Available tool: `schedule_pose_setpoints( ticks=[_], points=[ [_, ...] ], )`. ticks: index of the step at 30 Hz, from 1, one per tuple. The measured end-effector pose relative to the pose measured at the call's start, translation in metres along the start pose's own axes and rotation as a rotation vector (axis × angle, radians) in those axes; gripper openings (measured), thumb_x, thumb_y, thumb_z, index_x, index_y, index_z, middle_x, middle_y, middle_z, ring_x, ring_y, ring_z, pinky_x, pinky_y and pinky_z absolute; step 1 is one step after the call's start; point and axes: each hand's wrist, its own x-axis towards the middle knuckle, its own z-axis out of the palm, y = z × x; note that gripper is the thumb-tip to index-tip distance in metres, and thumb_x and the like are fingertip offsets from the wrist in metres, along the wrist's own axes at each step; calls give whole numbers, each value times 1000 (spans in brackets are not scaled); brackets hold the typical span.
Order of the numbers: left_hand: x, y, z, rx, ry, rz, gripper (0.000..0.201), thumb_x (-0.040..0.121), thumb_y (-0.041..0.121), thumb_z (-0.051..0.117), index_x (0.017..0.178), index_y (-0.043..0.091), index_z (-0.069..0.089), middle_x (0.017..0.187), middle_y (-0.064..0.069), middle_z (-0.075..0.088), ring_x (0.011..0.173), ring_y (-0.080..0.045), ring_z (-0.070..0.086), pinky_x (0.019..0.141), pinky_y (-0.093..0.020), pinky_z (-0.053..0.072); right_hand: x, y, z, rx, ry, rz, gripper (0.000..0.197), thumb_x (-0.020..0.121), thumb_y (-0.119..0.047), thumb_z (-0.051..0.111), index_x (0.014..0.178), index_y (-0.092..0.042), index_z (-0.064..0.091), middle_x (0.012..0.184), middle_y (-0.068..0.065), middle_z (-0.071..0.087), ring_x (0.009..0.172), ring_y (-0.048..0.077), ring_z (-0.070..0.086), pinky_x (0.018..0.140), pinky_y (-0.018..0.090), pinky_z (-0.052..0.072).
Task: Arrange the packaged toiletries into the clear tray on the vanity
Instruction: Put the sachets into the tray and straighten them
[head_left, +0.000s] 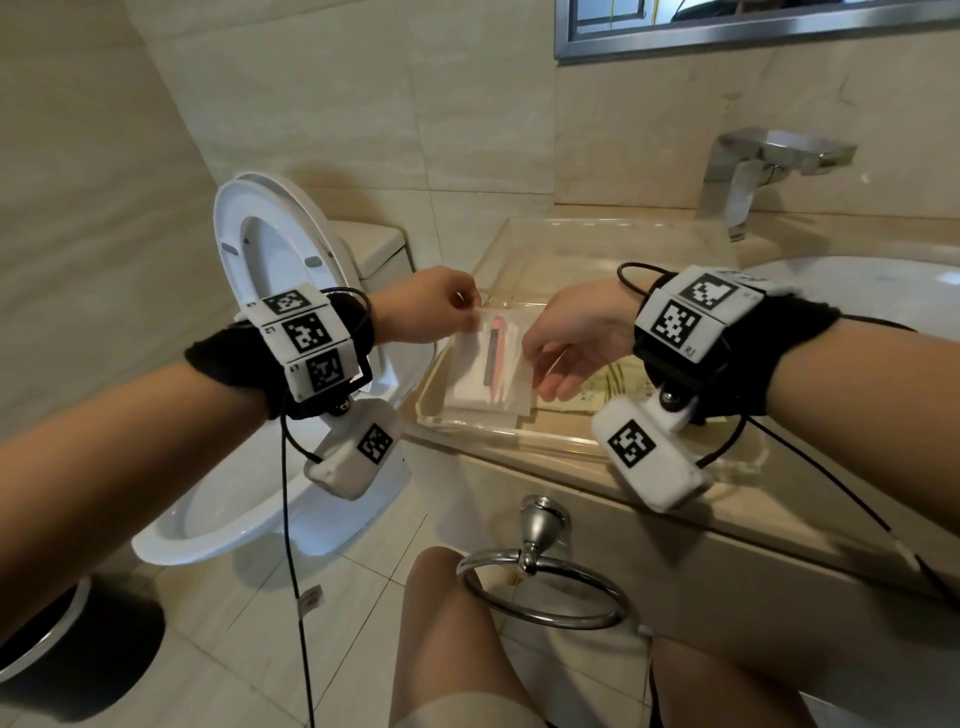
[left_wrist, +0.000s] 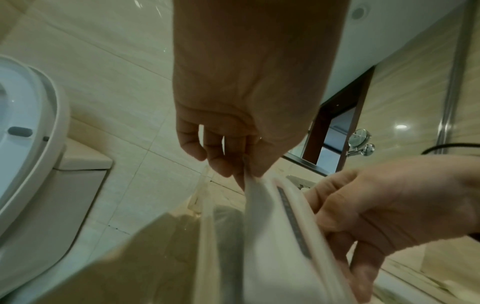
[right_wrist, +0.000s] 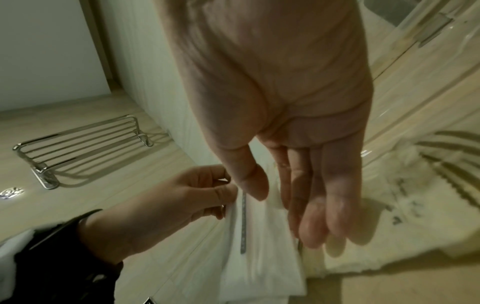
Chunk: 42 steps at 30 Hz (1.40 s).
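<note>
Left hand (head_left: 426, 306) and right hand (head_left: 571, 338) pinch the flat white packet (head_left: 475, 369); lay it level in the clear plastic tray (head_left: 519, 441).

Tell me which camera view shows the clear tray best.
The head view: it shows nearly all of the clear tray, with rims. The left wrist shows one wall only; the right wrist shows a blurred part.

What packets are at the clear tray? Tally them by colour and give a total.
White plastic packets: 2 or more, held packet in left hand and right hand, white stack beneath.
Yellowish printed packet: 1
Total: at least 3
</note>
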Motion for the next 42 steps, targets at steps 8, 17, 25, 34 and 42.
schedule_pose_setpoints(
  ticks=[8, 17, 25, 34, 42],
  points=[
    [4, 13, -3, -269, 81, -56, 19, 91, 16, 54, 73, 22, 52, 69, 7, 54, 56, -6, 47, 49, -7, 40, -9, 7, -13, 59, 133, -88, 10, 93, -8, 53, 84, -5, 56, 73, 6, 59, 62, 13, 58, 59, 23, 52],
    [9, 29, -2, -270, 79, -42, 7, 90, 22, 55, 91, 15, 57, 76, 6, 57, 61, -6, 49, 59, -17, 40, -15, 18, -29, 124, 258, -92, 9, 91, -9, 55, 84, -5, 58, 72, 5, 56, 59, 12, 54, 52, 20, 51],
    [8, 21, -7, -65, 91, -110, 34, 87, 19, 58, 120, 11, 52, 115, -1, 56, 103, -18, 53, 88, -26, 42, 1, 4, -22, 207, 169, 12, 23, 97, -5, 46, 74, -2, 48, 66, 7, 50, 29, 7, 52, 37, 18, 48],
    [-8, 11, 2, 183, -49, -51, 32, 87, 19, 58, 118, 14, 53, 120, -2, 56, 108, -18, 53, 90, -26, 43, 15, -8, 0, 73, 24, 129, 24, 99, -12, 41, 84, 5, 49, 71, 15, 59, 60, 20, 59, 40, 22, 52],
    [-9, -1, 7, 277, -81, -92, 38, 85, 22, 60, 121, 13, 52, 124, -7, 50, 109, -22, 50, 88, -29, 42, 16, -15, 2, 76, 112, 114, 46, 99, -14, 42, 137, 6, 29, 80, 16, 50, 62, 21, 56, 36, 26, 50]
  ],
)
